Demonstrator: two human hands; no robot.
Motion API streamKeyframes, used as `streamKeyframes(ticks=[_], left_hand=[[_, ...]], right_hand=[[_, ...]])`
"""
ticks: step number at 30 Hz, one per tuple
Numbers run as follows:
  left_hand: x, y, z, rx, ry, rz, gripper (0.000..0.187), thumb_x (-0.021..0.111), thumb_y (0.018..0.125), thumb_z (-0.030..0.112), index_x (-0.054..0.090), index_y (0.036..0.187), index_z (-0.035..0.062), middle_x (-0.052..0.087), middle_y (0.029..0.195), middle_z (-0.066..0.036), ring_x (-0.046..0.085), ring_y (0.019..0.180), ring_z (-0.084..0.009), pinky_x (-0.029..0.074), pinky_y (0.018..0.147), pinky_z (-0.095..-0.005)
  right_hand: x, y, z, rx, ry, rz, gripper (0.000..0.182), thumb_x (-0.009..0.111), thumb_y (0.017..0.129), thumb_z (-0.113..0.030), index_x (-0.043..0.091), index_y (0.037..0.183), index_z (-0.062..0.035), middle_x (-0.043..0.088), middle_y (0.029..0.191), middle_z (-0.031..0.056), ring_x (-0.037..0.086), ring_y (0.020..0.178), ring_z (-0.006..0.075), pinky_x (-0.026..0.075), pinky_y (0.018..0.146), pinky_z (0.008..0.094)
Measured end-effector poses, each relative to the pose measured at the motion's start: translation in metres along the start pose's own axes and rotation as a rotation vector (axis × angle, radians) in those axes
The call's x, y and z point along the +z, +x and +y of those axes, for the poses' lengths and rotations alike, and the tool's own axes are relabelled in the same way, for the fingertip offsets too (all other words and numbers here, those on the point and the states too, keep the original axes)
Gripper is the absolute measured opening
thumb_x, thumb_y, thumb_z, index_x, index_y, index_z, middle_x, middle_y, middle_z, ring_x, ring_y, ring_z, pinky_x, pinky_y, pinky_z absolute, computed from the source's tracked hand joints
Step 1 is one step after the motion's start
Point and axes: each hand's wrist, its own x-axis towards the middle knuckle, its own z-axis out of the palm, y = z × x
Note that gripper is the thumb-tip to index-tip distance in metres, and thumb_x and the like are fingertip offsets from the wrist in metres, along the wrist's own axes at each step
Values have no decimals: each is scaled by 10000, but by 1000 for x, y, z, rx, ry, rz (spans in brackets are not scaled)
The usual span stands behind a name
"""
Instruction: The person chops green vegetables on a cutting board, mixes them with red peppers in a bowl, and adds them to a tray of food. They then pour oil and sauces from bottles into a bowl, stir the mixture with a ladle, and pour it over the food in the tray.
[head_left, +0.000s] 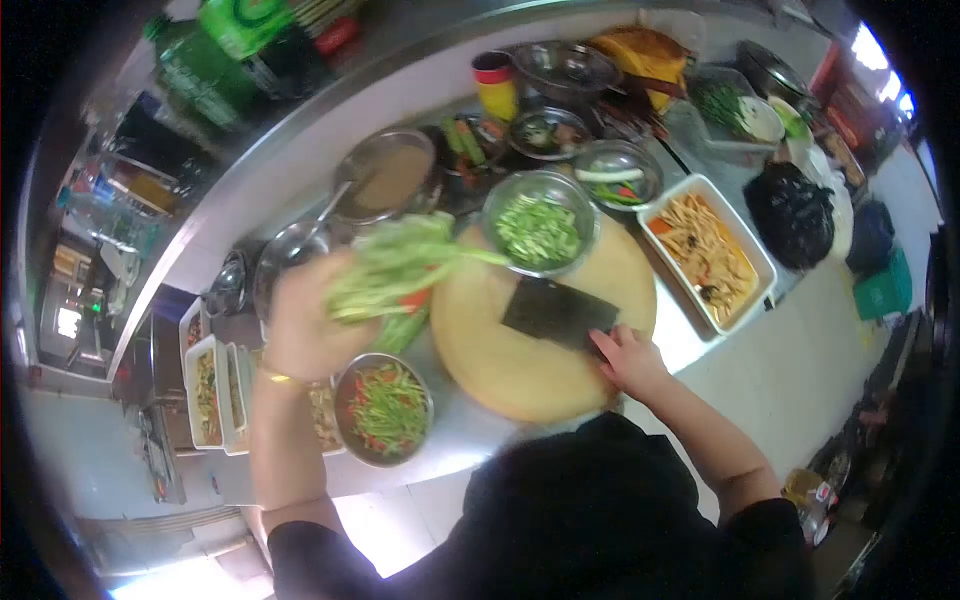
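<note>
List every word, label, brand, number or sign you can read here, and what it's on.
No text can be read with certainty.
Green bottle, upper left: pale lettering, too blurred to read.
Container, lower right: a label-like patch, too small to read.
Cleaver by the right hand: no lettering I can make out.

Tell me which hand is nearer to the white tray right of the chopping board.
Right. The right hand, at the cleaver, is left of the white tray; the left hand, holding greens, is farther off, beyond the left edge of the chopping board.
</note>
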Motion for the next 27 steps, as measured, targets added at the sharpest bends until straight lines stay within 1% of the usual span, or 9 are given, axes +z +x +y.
streamKeyframes(ticks=[1,5,9,10,12,14,19,22,27], left_hand=[[28,2,-2,25,237,-129,314,755,713,169,671,1009,107,708,904,-104,685,798,-313,539,679,-385],[156,-8,-3,-11,232,-506,313,738,765,293,665,1014,118,695,921,-141,673,874,-341,533,768,-453],[269,-3,-6,-164,266,-402,309,717,788,355,639,966,115,689,880,-153,668,855,-358,526,762,-469],[292,-4,-8,-203,280,-364,308,717,789,355,632,964,116,688,869,-156,667,844,-363,525,757,-468],[330,-7,-14,-291,247,-381,431,746,758,403,624,1059,120,683,953,-155,654,930,-347,502,824,-478],[343,-7,-5,-307,264,-351,614,777,713,461,580,1185,119,657,1063,-147,616,1037,-326,462,901,-489],[330,-16,21,-298,309,-350,1147,831,578,597,334,1487,104,515,1340,-99,447,1280,-278,301,1090,-504],[336,-17,19,-205,416,-271,1185,827,583,601,277,1516,118,513,1349,-102,460,1270,-285,292,1109,-479],[337,-8,13,-162,347,-284,1110,823,603,578,336,1495,129,521,1339,-101,471,1249,-282,324,1091,-460]], right_hand=[[-6,-3,1,50,-17,-50,507,692,800,-250,545,1274,-144,617,1055,141,623,972,339,531,786,433],[-24,-41,35,222,57,-179,523,648,821,-197,475,1309,-123,625,932,146,662,839,352,543,690,445],[-62,-100,66,305,349,-99,525,575,844,-106,441,1351,-108,621,887,200,646,849,400,531,724,484],[-68,-109,68,225,449,16,513,549,891,-104,415,1386,-102,608,794,154,646,683,316,530,607,425],[-101,-113,56,555,894,-136,511,552,916,-120,400,1403,-95,575,755,102,592,587,220,502,533,359],[-117,-109,41,737,1164,-179,527,565,941,-140,374,1428,-81,511,722,26,490,504,82,446,452,257],[-98,-94,33,689,1123,-136,524,574,922,-116,391,1410,-51,542,753,54,549,596,136,476,555,288],[-77,-79,33,600,1034,-163,510,583,906,-116,420,1380,-27,589,836,111,593,776,209,488,722,341],[-77,-65,21,536,1015,-197,516,591,902,-131,420,1377,-24,605,838,132,597,737,217,490,696,344]])
